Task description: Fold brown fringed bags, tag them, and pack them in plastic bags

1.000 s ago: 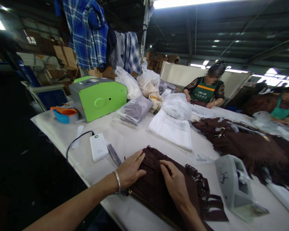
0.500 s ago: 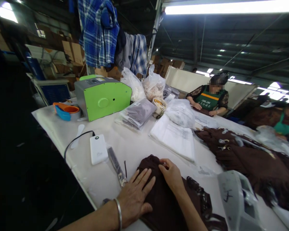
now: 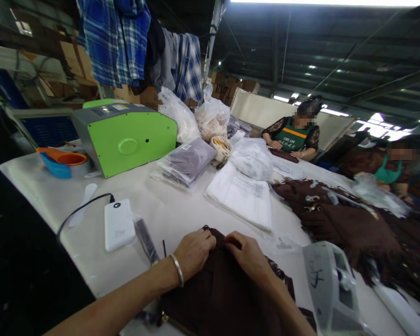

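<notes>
A dark brown fabric piece with looped, lace-like trim lies on the table in front of me. A gold-coloured metal bit shows at its near left corner. My left hand, a silver bangle at its wrist, has its fingers closed on the far edge of the fabric. Just across from it, my right hand pinches the same far edge with thumb and fingers. The fingertips of both hands are partly hidden. To the left of the fabric lies a narrow plastic-wrapped dark strip.
A white power bank with a black cable lies left. Behind stand a green-sided machine, bagged grey items and stacked white plastic bags. A grey tape dispenser and brown fringed pieces lie right. A co-worker sits opposite.
My left hand has gone from lying flat on the fabric to gripping its far edge. My right hand stays pinched there. The view has shifted, moving the background leftward.
</notes>
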### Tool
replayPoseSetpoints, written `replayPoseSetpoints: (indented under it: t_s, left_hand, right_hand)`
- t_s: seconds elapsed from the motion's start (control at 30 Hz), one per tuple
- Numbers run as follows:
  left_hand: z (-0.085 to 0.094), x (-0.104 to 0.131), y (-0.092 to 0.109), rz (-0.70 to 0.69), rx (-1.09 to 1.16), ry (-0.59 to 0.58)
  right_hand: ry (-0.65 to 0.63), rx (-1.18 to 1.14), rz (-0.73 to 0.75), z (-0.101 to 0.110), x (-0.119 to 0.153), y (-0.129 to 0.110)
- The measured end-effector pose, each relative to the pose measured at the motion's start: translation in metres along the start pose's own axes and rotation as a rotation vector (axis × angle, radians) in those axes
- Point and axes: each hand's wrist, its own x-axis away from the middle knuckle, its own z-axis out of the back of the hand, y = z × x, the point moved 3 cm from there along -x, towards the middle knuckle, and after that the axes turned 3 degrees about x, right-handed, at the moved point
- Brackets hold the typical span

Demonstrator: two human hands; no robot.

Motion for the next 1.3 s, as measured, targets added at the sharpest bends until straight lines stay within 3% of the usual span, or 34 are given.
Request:
replayPoseSetpoints:
  t_s: [0.17,0.33,0.43,0.57,0.7,0.77,0.9,0.97,1.07,1.17,1.3]
  left_hand:
    - [-0.006,0.012,-0.011,0.13,0.174,0.144]
    - [-0.011,0.007,-0.009,0.058,0.19,0.093]
    - [-0.006,0.012,-0.005,0.05,0.246,0.213]
    - [0.002,0.023,-0.001,0.023,0.323,0.362]
    - [0.001,0.024,0.002,-0.045,0.308,0.317]
    - [0.001,0.024,0.002,-0.049,0.3,0.304]
    - [0.002,0.024,0.002,-0.039,0.317,0.327]
    - [0.003,0.024,0.002,-0.033,0.315,0.329]
    - [0.003,0.024,0.003,-0.035,0.312,0.321]
    - [0.002,0.023,0.003,-0.035,0.323,0.305]
    - [-0.001,0.024,0.0,-0.019,0.331,0.267]
  right_hand:
    - [-0.126,0.111,0.102,-0.006,-0.02,0.007]
    - [-0.197,0.324,0.228,-0.013,-0.032,0.003]
    - [-0.194,0.419,0.263,-0.016,-0.04,0.009]
    - [-0.119,0.392,0.151,-0.004,-0.066,0.035]
    - [0.079,0.399,-0.041,0.026,-0.085,0.052]
    - [0.089,0.369,0.018,0.029,-0.083,0.043]
    - [-0.137,0.247,0.412,0.002,-0.066,0.012]
    - [-0.196,0.242,0.483,-0.016,-0.064,0.004]
    - [-0.217,0.231,0.521,-0.034,-0.073,0.0]
    - [-0.233,0.142,0.528,-0.037,-0.084,-0.002]
    - [-0.296,-0.19,0.328,-0.028,-0.095,0.0]
